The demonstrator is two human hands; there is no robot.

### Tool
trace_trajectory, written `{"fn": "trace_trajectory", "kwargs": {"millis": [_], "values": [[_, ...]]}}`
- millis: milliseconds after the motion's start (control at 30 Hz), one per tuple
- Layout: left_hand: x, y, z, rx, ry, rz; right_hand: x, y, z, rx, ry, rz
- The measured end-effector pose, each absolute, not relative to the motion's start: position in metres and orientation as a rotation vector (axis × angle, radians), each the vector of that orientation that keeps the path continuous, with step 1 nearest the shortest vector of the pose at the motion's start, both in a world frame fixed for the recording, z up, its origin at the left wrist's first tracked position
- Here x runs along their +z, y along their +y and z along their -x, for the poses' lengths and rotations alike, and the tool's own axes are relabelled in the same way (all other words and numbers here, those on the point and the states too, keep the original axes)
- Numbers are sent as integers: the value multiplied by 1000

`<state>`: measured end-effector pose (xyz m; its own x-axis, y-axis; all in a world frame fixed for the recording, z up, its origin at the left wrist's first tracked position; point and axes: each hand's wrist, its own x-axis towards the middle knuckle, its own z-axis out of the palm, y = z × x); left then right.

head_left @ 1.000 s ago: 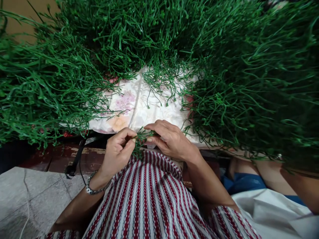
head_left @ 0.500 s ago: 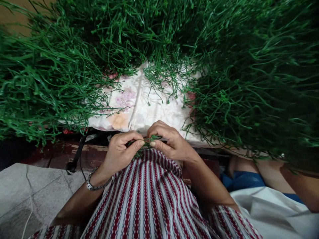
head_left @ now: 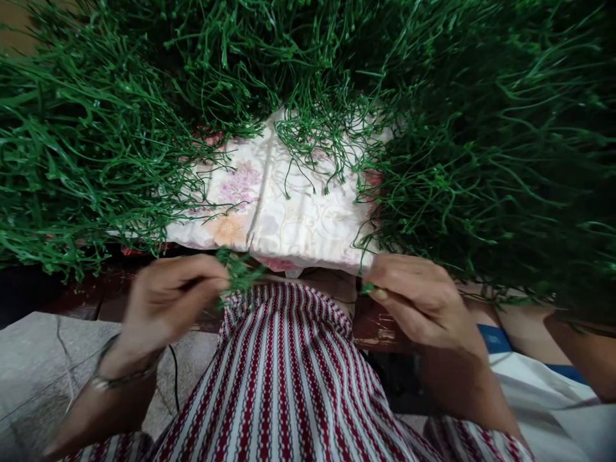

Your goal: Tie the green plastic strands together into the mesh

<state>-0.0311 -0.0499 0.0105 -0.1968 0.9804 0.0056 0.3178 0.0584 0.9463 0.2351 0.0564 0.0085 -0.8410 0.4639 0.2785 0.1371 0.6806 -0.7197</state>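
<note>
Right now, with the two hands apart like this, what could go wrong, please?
1. The green sprigs in the left hand stick out loosely near the striped garment; some might drop onto it.
2. The right hand is close to the right heap; it could catch the stems there.
3. The left heap overhangs the floral cloth's front edge, so stems may slip off.

Thin green stems point(head_left: 96, 147) lie heaped along the back and sides of a flower-patterned cloth point(head_left: 308, 224).

Stems point(head_left: 91, 154) grn, cloth point(head_left: 308, 234) wht floral w/ purple & orange, shirt point(head_left: 289, 372) red/wht striped.
</note>
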Motion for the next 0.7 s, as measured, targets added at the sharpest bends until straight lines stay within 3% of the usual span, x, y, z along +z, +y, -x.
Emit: {"fn": "trace_trajectory", "kwargs": {"millis": [67, 200, 400, 567, 700], "values": [[4, -40, 24, 1025, 1499, -1327, 8, 58, -228, 972, -2393, 505], [-13, -19, 2, 1196, 1377, -1050, -5, 56, -193, 978, -2186, 653], [-17, -18, -14, 1312, 1338, -1079, -27, 51, -169, 1097, -2191, 493], [-13, -27, -6, 1032, 1488, -1485, -32, 43, -175, 1078, -2199, 517], [-11, -34, 8, 799, 1329, -1777, -34, 34, -175, 1240, -2185, 415]]}}
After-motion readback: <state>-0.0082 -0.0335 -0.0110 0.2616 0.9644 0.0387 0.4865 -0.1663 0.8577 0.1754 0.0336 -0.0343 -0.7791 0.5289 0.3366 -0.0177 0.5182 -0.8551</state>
